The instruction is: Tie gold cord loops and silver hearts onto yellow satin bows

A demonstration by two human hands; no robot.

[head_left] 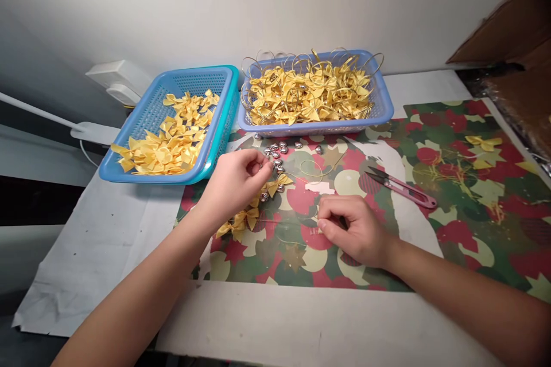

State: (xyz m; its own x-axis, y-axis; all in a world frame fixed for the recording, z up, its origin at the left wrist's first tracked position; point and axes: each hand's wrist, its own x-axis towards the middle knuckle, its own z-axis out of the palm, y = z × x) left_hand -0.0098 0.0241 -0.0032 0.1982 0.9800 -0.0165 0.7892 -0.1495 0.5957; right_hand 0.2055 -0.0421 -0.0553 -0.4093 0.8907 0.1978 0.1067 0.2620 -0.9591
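My left hand [241, 178] is closed in a pinch just left of a cluster of small silver bells [283, 148]. Whatever lies between its fingertips is too small to make out. Yellow ribbon bows [246, 219] lie below that hand, partly covered by it. From the bows a thin thread [284, 221] runs right to my right hand [355, 230], whose thumb and forefinger are pressed together on it. A loop of gold cord [314, 172] rests on the patterned sheet between the hands. Pink-handled thread snips [402, 188] lie beyond my right hand.
At the back left, a blue basket [163, 77] holds loose yellow bows. Another blue basket [318, 128] contains bows with gold loops. Thread scraps [450, 172] and a yellow bow [484, 143] lie on the right. A cardboard box [508, 23] stands at the back right.
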